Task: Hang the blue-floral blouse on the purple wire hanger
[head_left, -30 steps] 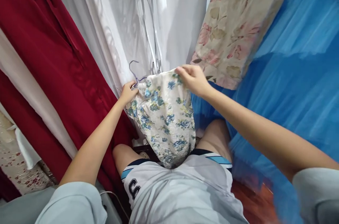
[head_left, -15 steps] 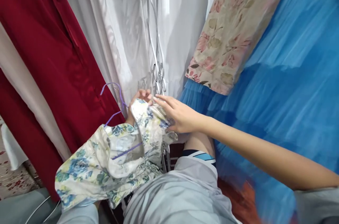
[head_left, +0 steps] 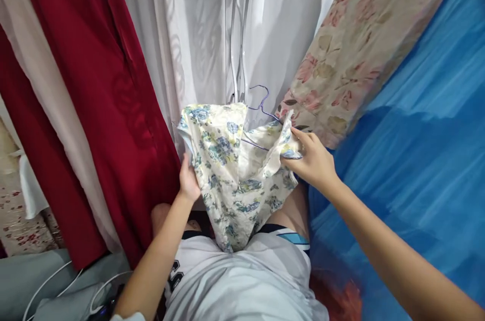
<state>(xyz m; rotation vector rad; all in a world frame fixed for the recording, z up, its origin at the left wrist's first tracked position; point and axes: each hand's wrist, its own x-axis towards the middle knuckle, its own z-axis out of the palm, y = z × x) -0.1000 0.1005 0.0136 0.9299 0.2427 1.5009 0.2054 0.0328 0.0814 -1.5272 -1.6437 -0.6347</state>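
Observation:
A white sleeveless top (head_left: 223,159) with blue, green and yellow flowers hangs spread between my hands, its lower end touching my lap. A thin purple hanger (head_left: 262,103) sits inside it; the hook rises above the neckline and the lower bar shows through the neck opening. My left hand (head_left: 189,179) grips the garment's left edge, with the fingers partly behind the cloth. On the other side, my right hand (head_left: 312,156) pinches the shoulder edge between thumb and fingers.
Dark red drapes (head_left: 102,83) hang at the left and white curtains (head_left: 200,33) behind. Metal scrollwork (head_left: 239,33) runs down the middle. At the right are a floral cloth (head_left: 333,63) and blue ruffled tulle (head_left: 409,159). White cables (head_left: 49,285) lie at the lower left.
The top has swung from the left to the centre and is now spread upright. My hands have moved apart to its two sides, and the hanger hook has shifted right.

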